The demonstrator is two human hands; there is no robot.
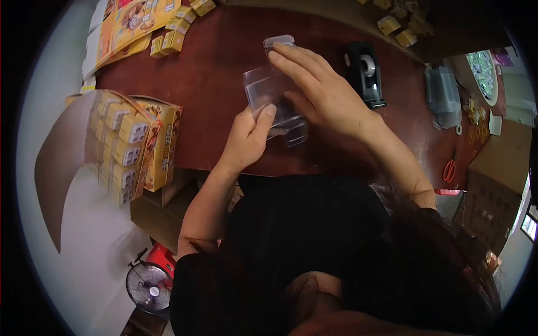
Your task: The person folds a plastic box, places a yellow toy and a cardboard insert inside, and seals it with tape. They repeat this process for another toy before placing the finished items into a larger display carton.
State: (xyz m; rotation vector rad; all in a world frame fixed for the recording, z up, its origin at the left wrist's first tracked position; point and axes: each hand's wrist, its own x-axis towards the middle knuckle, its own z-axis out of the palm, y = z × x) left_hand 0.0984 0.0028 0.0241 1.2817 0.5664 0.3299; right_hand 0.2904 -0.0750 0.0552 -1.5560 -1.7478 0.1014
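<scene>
A clear plastic box (262, 88) is tilted above the dark red table (213, 73), with a flap standing up at its far end. My left hand (249, 137) grips its near left side, thumb on the front face. My right hand (322, 84) lies against the upper right of the box, its fingers stretched towards the raised flap and partly hiding it. To the right of that hand stands a black tape dispenser (367, 73) with a roll of tape.
Packed yellow boxes (129, 140) stand at the left edge, near yellow printed sheets (134, 22) and small yellow boxes (168, 42). Stacked clear plastic (443, 95), red scissors (449, 169) and a cardboard box (499, 162) are at right. A fan (152, 288) stands lower left.
</scene>
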